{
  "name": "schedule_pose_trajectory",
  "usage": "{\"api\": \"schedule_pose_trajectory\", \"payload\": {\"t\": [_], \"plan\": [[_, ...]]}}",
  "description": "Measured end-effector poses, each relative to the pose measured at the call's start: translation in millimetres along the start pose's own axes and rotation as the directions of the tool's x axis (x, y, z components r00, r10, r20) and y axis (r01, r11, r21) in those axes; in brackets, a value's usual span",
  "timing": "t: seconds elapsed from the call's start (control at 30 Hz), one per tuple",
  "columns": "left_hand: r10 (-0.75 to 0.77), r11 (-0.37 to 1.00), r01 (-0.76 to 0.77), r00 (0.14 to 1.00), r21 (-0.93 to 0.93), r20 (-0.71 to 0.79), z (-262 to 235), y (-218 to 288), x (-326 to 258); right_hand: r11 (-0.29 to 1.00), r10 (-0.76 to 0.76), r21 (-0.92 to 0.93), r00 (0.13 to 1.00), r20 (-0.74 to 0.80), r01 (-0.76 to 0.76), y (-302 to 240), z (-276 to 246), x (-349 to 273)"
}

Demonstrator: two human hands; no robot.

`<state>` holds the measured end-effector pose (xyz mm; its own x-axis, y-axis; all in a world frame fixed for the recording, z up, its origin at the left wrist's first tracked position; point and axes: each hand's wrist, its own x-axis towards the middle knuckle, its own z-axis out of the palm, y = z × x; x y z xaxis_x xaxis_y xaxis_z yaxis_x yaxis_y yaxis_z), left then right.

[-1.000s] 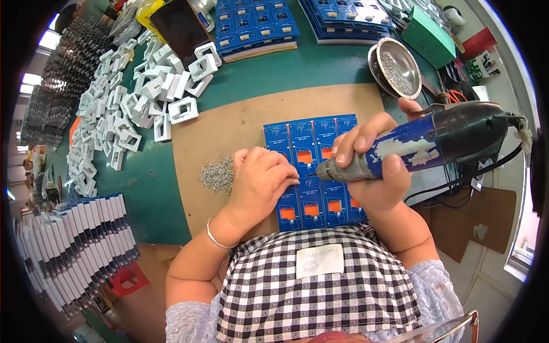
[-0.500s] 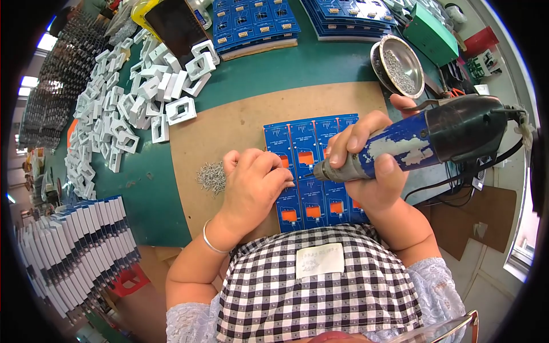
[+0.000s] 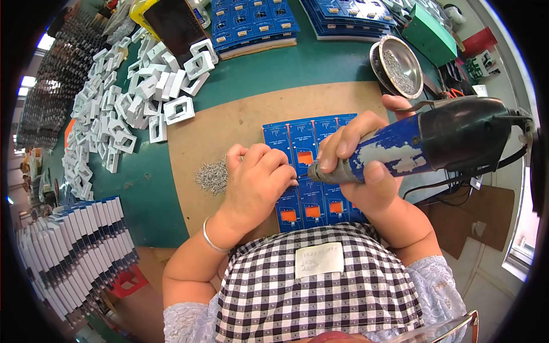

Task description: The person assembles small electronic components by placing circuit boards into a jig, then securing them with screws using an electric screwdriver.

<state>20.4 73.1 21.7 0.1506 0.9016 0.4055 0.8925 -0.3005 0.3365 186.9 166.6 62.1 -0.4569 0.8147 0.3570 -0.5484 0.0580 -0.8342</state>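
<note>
My right hand (image 3: pixel 374 191) is wrapped round a blue and black electric screwdriver (image 3: pixel 449 137) with worn paint. Its narrow nose points left, its bit right beside the fingertips of my left hand (image 3: pixel 257 186). Those fingers are pinched together over a blue circuit board panel (image 3: pixel 304 132); what they hold, if anything, is hidden. The panel lies flat on a brown board (image 3: pixel 229 117) and has several orange patches, with part of it covered by both hands. Just left of my left hand lies a pile of small silver screws (image 3: pixel 211 176).
White plastic frames (image 3: pixel 120 108) are heaped at the left. Stacks of blue panels (image 3: pixel 254 26) stand at the back. A metal bowl of screws (image 3: pixel 400 67) and a green box (image 3: pixel 430 35) sit back right. The screwdriver's black cable (image 3: pixel 497 163) runs along the right.
The screwdriver has moved a little left, bringing its bit close to my left fingertips. My left hand stays pinched over the panel, shifted only slightly.
</note>
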Motion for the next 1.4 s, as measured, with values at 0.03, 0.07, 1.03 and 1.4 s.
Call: {"api": "schedule_pose_trajectory", "payload": {"t": [0.03,0.07,1.03,1.4], "plan": [[-0.003,0.999,0.004,1.000,-0.041,0.007,0,-1,1,1.000,-0.001,-0.001,1.000,0.002,0.001,0,0,0],[-0.003,0.999,0.003,1.000,-0.041,0.005,1,-2,1,0.999,0.003,-0.033,1.000,0.028,-0.003,1,-1,-1],[-0.332,0.943,0.333,0.942,0.003,0.054,-36,-45,-48,0.786,0.032,-0.576,0.916,0.400,0.224,12,22,8],[-0.429,0.903,0.426,0.903,-0.059,-0.036,-36,-44,-57,0.943,0.109,0.331,0.972,-0.209,-0.035,24,-19,11]]}}
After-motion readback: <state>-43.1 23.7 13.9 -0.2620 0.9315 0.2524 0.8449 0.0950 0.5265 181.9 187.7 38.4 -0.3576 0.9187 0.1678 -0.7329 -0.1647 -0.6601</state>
